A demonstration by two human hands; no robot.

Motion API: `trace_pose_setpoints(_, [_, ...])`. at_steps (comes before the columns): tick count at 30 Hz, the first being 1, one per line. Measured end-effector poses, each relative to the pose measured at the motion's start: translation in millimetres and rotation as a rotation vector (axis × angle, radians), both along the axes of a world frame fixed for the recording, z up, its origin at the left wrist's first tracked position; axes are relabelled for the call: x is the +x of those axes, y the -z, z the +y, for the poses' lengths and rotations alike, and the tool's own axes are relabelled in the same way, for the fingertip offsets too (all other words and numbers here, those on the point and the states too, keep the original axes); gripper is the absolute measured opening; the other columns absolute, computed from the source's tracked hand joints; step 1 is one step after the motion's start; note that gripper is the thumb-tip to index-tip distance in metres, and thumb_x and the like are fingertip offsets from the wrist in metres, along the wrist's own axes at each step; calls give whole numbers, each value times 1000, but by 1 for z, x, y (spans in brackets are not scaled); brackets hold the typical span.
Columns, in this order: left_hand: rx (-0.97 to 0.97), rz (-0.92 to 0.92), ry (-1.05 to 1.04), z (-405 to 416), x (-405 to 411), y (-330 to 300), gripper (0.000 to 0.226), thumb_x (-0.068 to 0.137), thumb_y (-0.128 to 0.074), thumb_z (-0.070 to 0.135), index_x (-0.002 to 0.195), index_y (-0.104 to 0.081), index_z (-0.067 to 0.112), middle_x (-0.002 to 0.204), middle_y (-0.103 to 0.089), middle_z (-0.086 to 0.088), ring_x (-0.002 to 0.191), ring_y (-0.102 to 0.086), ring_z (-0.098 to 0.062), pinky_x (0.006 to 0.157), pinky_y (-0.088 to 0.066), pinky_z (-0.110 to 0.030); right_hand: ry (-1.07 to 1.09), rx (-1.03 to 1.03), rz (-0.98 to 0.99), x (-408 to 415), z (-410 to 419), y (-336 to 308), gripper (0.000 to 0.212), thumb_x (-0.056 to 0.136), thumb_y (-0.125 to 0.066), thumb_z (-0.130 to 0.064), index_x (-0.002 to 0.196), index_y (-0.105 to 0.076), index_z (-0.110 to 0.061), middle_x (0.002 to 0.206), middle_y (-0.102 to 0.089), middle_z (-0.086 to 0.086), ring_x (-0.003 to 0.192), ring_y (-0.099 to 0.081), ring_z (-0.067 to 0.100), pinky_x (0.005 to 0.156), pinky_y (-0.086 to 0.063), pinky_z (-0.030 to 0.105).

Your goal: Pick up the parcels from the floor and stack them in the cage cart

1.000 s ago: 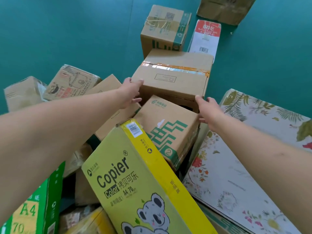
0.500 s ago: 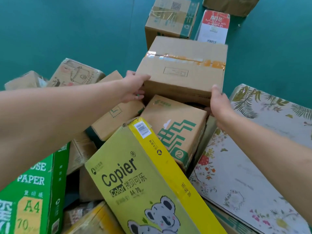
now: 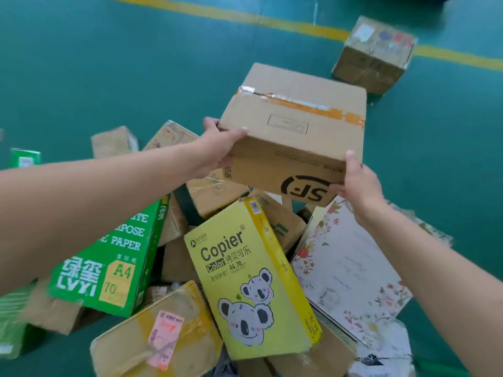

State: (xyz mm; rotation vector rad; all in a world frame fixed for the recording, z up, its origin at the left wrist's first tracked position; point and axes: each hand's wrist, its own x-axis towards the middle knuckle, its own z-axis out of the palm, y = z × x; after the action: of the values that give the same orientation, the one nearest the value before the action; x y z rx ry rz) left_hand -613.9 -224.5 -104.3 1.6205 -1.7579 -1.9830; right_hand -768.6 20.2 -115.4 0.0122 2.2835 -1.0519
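At the centre of the frame, the left hand's (image 3: 220, 148) fingers curled round the left corner of a brown cardboard box (image 3: 296, 131), thumb lying on its top edge, the rest tucked behind and beneath. The right hand's (image 3: 356, 183) fingers gripped the box's lower right corner, thumb pointing up along the edge, the others under the bottom. Both bare forearms reached in from the lower left and lower right of the frame, almost straight.

The box, sealed with orange tape and printed with a black SF logo on its near face, was held in the air above the heap, tilted so the top faced the camera. Half a second before, it had rested on the pile with the hands just closing on its sides; it had since been lifted clear and the view had swung upward.

Below it lay the heap: a yellow Copier paper box (image 3: 250, 278) with koalas at lower centre, a green A4 paper box (image 3: 114, 257) at lower left, a flat floral-printed parcel (image 3: 351, 270) at lower right. On the green floor (image 3: 109, 63), a taped brown carton (image 3: 375, 54) sat at upper right, beside a yellow floor line (image 3: 190, 9).
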Motion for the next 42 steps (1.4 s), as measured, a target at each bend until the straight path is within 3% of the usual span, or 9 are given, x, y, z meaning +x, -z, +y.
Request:
trace_pose_setpoints(11, [-51, -30, -116, 81, 203, -315, 64, 89, -72, 55, 131, -33, 26, 121, -52, -2, 103, -67, -27, 93, -60, -42, -380, 99, 12, 129, 42, -280, 62, 90, -28, -64, 110, -59, -13, 65, -75, 4, 85, -74, 34, 92, -57, 55])
trace_pose_setpoints(15, [-66, -30, -202, 133, 295, -406, 64, 90, -68, 59, 132, -33, 26, 124, -53, -3, 94, -69, -28, 95, -60, -44, -529, 94, 60, 194, 67, -359, 52, 102, -34, -55, 103, -61, -11, 67, -73, 5, 79, -71, 32, 69, -52, 41])
trace_pose_setpoints(18, [-36, -32, -285, 170, 363, -453, 67, 90, -64, 65, 137, -33, 28, 128, -51, -2, 107, -72, -34, 99, -58, -45, -588, 81, 82, 239, 76, -400, 57, 93, -41, -66, 86, -59, -13, 88, -74, 15, 89, -70, 37, 81, -58, 52])
trace_pose_setpoints(20, [-26, -14, -359, 199, 414, -480, 65, 91, -61, 67, 138, -37, 30, 129, -52, -1, 111, -71, -34, 101, -57, -43, -693, 88, 89, 278, 80, -429, 44, 102, -34, -54, 94, -56, -17, 65, -72, 5, 77, -66, 30, 70, -53, 43])
trace_pose_setpoints(23, [6, 8, -421, 235, 471, -504, 46, 94, -56, 67, 126, -50, 34, 129, -56, 1, 114, -69, -33, 105, -54, -42, -762, 100, 122, 321, 78, -454, 52, 105, -27, -49, 90, -59, -12, 43, -62, -2, 69, -61, 26, 65, -43, 36])
trace_pose_setpoints(26, [24, 21, -556, 274, 536, -518, 37, 94, -58, 63, 115, -54, 33, 128, -59, -1, 116, -67, -34, 106, -53, -42, -986, 118, 188, 376, 73, -472, 42, 104, -35, -49, 95, -61, -18, 65, -67, 2, 72, -64, 27, 69, -50, 38])
trace_pose_setpoints(34, [28, 70, -896, 368, 691, -522, 41, 91, -62, 64, 118, -57, 34, 132, -62, 1, 105, -68, -29, 100, -56, -38, -1267, 41, 144, 533, 54, -493, 70, 82, -44, -78, 91, -67, -13, 91, -76, 15, 89, -73, 36, 90, -59, 52])
trace_pose_setpoints(40, [41, 84, -1161, 449, 806, -518, 46, 89, -65, 65, 120, -57, 33, 132, -63, 0, 104, -70, -29, 93, -58, -36, -1620, 109, 272, 672, 54, -500, 64, 96, -38, -64, 109, -64, -7, 84, -74, 13, 86, -71, 34, 90, -59, 50])
trace_pose_setpoints(42, [51, 73, -1241, 478, 843, -514, 62, 83, -69, 69, 129, -56, 30, 132, -65, -1, 102, -71, -27, 82, -59, -33, -1847, 126, 399, 719, 59, -500, 43, 101, -40, -47, 127, -51, -14, 92, -68, 17, 87, -70, 36, 87, -60, 50])
